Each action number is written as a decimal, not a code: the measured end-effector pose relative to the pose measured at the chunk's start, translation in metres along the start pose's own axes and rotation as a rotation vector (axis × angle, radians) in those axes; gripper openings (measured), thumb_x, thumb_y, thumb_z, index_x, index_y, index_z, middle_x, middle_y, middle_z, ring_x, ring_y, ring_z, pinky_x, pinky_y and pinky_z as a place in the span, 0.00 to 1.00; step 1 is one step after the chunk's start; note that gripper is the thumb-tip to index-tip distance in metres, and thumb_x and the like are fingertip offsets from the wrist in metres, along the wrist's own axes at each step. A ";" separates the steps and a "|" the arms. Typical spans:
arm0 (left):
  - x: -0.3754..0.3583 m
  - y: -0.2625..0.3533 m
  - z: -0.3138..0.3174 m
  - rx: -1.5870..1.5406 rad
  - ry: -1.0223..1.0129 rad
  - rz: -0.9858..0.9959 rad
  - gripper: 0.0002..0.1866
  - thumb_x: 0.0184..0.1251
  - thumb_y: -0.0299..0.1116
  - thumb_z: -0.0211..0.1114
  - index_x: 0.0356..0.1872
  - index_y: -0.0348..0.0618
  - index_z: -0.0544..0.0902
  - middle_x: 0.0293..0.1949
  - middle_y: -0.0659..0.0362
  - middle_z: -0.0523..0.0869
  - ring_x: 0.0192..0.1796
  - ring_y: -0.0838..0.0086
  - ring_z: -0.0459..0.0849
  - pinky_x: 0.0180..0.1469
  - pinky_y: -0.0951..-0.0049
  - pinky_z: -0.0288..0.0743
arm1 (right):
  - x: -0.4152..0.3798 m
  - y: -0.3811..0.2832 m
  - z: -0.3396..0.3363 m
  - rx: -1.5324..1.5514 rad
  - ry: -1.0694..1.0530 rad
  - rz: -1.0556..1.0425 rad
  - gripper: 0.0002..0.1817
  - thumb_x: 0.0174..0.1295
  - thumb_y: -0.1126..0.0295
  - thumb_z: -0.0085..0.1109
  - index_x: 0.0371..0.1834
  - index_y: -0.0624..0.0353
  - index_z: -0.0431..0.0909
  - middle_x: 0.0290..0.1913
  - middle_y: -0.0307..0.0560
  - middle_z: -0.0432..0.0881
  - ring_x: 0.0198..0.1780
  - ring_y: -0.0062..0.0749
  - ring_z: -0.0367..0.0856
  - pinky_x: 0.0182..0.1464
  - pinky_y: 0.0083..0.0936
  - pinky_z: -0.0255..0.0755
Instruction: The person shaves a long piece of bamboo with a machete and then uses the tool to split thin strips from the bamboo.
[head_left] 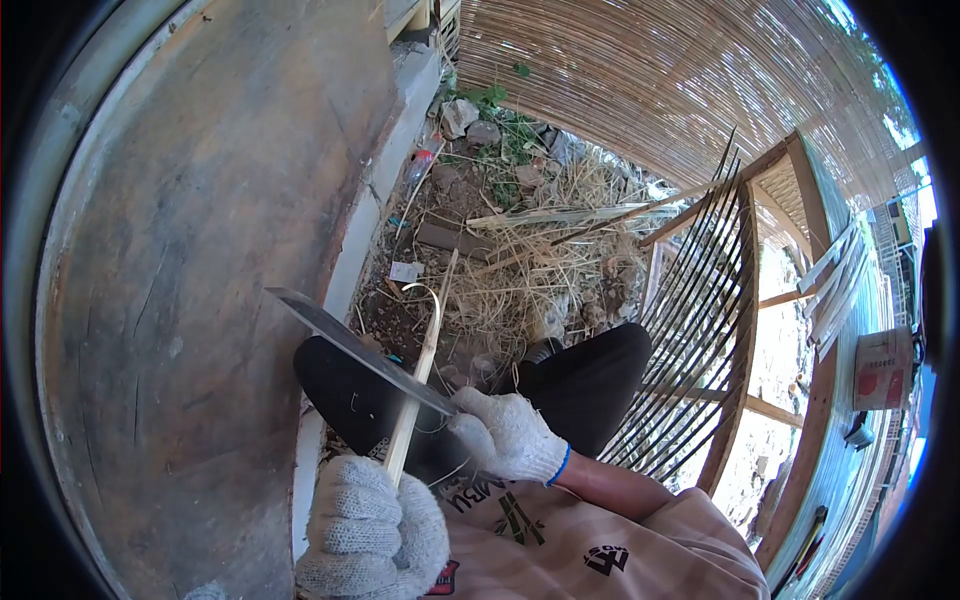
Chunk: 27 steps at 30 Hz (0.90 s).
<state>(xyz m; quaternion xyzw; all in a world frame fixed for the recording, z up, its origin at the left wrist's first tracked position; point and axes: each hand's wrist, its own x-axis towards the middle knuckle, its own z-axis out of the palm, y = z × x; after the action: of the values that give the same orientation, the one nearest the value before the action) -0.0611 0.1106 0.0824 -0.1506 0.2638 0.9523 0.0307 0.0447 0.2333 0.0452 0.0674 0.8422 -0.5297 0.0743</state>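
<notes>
My left hand (365, 530), in a white knitted glove, is closed around the lower end of a pale bamboo strip (418, 385). The strip points up and away from me, and a thin shaving (432, 293) curls off it near its far end. My right hand (510, 435), gloved in white with a blue cuff, is closed on a long knife; its handle is hidden in the fist. The dark blade (355, 345) reaches to the upper left and crosses the bamboo strip, apparently touching it. Both hands are close to my body, near my bent legs (600, 375).
A worn brown board (220, 250) stands at the left beside a pale concrete edge (365, 235). Straw-like shavings (530, 285) and stones (460, 118) litter the ground ahead. To the right is a wooden frame of dark slats (700, 330); a bamboo screen (650, 80) rises behind.
</notes>
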 end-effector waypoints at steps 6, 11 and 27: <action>-0.001 0.006 0.006 0.191 -0.068 0.428 0.24 0.81 0.57 0.57 0.25 0.57 0.70 0.17 0.70 0.66 0.18 0.78 0.63 0.25 0.69 0.61 | 0.017 0.025 0.014 -0.052 0.064 0.010 0.13 0.78 0.60 0.56 0.52 0.57 0.82 0.30 0.61 0.85 0.34 0.66 0.87 0.37 0.54 0.80; -0.006 0.010 0.013 0.304 -0.140 0.793 0.26 0.83 0.60 0.55 0.25 0.57 0.67 0.16 0.70 0.63 0.18 0.78 0.60 0.26 0.69 0.58 | 0.030 0.037 0.015 -0.144 0.098 -0.007 0.17 0.81 0.53 0.52 0.49 0.55 0.81 0.31 0.63 0.85 0.38 0.67 0.86 0.43 0.60 0.76; -0.011 0.022 -0.007 0.253 -0.471 1.060 0.27 0.86 0.62 0.51 0.28 0.56 0.63 0.23 0.69 0.62 0.21 0.76 0.59 0.26 0.67 0.56 | 0.034 0.027 0.001 -0.147 0.123 0.081 0.19 0.82 0.53 0.50 0.51 0.56 0.83 0.35 0.64 0.87 0.40 0.71 0.86 0.44 0.58 0.78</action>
<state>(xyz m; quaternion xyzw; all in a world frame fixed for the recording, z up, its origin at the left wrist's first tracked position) -0.0520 0.0887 0.0907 0.2217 0.4005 0.8066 -0.3739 0.0164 0.2450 0.0140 0.1280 0.8785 -0.4578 0.0484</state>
